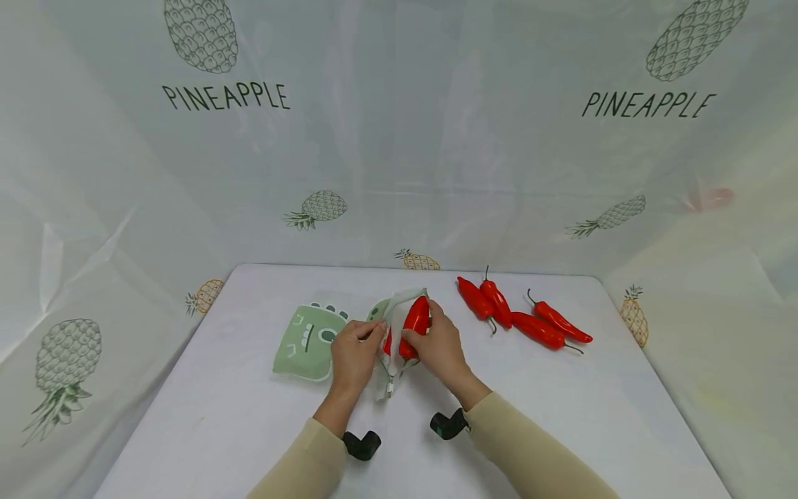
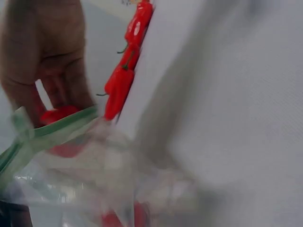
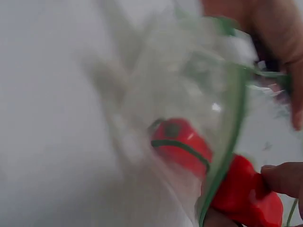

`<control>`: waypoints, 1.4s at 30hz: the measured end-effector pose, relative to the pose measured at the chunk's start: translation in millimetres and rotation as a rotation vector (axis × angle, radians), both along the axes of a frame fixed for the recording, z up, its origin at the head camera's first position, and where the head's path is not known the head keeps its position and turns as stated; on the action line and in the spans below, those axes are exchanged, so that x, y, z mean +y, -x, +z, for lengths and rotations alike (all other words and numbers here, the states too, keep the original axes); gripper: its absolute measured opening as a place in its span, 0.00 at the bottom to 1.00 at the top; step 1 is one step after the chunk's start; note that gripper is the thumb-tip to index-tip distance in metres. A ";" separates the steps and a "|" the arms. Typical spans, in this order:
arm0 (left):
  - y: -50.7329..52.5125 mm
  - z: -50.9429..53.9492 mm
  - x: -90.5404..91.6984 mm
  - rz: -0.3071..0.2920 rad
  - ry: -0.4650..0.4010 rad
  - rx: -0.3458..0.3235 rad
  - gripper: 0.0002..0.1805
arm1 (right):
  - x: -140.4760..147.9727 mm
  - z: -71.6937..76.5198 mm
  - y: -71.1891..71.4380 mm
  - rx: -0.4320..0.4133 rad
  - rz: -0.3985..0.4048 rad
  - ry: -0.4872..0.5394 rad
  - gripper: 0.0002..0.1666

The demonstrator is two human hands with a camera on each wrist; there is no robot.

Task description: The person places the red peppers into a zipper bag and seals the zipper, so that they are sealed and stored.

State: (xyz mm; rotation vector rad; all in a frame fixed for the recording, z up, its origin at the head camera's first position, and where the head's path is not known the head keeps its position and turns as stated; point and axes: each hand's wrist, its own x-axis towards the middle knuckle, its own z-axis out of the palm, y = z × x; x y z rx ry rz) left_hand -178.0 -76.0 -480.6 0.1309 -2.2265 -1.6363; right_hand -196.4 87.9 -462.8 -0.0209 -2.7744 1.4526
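In the head view, my left hand pinches the edge of a clear zip bag with green trim. My right hand grips a red chili pepper between thumb and fingers at the bag's mouth. The right wrist view shows this pepper partly past the green rim. Another red pepper with a green stem lies inside the clear plastic. The left wrist view is blurred, with the right hand above the bag's green edge.
A flat green bag with a printed cartoon face lies left of my hands. Several loose red peppers lie on the white table to the right. A pineapple-print curtain hangs behind and at both sides.
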 end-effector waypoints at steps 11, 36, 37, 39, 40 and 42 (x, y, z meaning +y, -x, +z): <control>-4.1 5.3 1.7 -0.004 -0.013 0.006 0.10 | -6.8 -3.8 -1.3 0.066 0.105 -0.078 0.50; -6.0 1.5 -2.4 -0.002 -0.001 -0.014 0.10 | -5.4 -19.6 -1.2 -0.075 0.090 0.018 0.47; -6.0 1.5 -1.9 -0.001 -0.002 -0.011 0.10 | -5.4 -20.8 -1.1 -0.066 0.089 0.015 0.46; -5.8 1.4 -1.0 -0.002 0.000 -0.009 0.10 | -5.7 -23.6 -1.4 -0.048 0.080 -0.001 0.42; -5.5 1.0 -0.4 -0.003 0.002 -0.007 0.09 | -5.9 -25.1 -1.6 -0.035 0.078 -0.013 0.40; -4.9 0.2 0.5 -0.006 0.002 -0.005 0.09 | -6.6 -28.1 -2.3 -0.015 0.069 -0.036 0.35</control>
